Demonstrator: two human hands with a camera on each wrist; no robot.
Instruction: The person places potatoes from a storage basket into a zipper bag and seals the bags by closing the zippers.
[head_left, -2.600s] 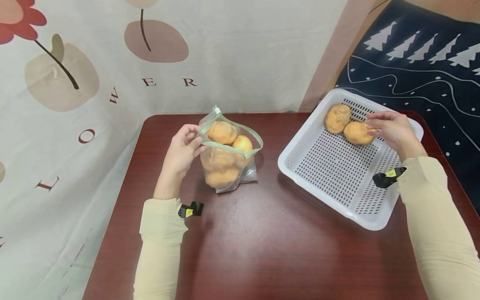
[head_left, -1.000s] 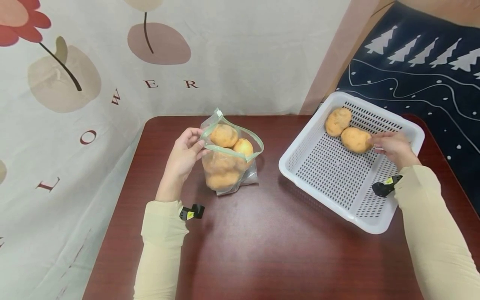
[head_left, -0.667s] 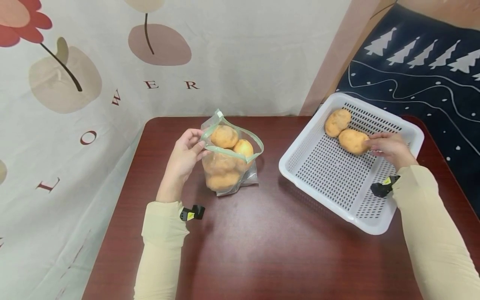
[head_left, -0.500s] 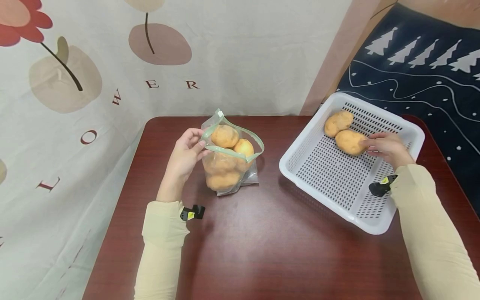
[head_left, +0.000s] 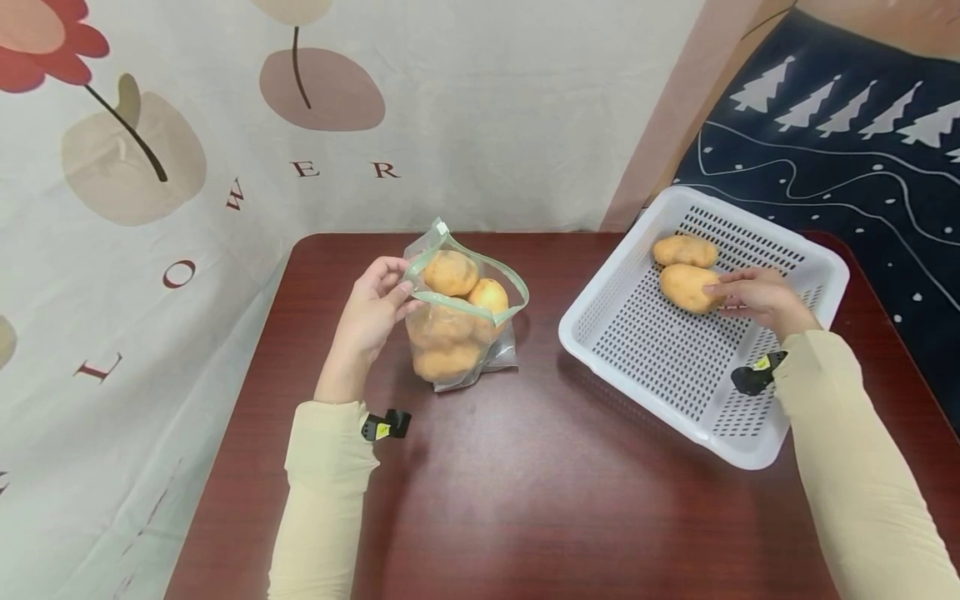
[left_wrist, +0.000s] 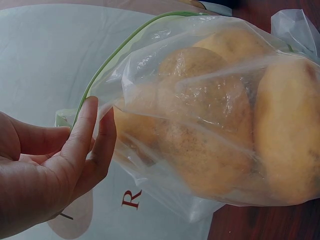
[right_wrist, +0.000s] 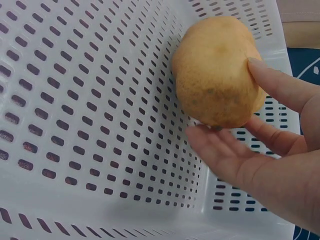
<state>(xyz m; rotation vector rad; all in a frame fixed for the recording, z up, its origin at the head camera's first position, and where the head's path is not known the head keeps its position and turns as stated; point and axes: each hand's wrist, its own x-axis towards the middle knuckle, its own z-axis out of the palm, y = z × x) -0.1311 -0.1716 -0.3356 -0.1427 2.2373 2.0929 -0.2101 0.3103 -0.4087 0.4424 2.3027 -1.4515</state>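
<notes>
My left hand (head_left: 367, 312) pinches the green zip rim of a clear zip bag (head_left: 501, 343) between thumb and fingers. The bag stands upright with its mouth open, and several potatoes (left_wrist: 205, 125) fill it. Over in the white basket, my right hand (head_left: 761, 300) holds a potato (head_left: 686, 288) by its near right end. In the right wrist view, the thumb lies on one side of that potato (right_wrist: 220, 75) and the fingers reach underneath. A second potato (head_left: 685, 250) lies just behind it, against the held one in the head view.
The white perforated basket (head_left: 645, 350) sits at the right of the dark red table (head_left: 525, 500). A pale printed curtain (head_left: 510, 108) hangs behind the table. Dark blue cloth with white trees (head_left: 810, 167) is beyond the basket. Small black cameras are on both wrists.
My right hand has gone from hovering at the potato to holding it, and has shifted it left and slightly nearer. The other potato has turned. My left hand stays on the bag's rim.
</notes>
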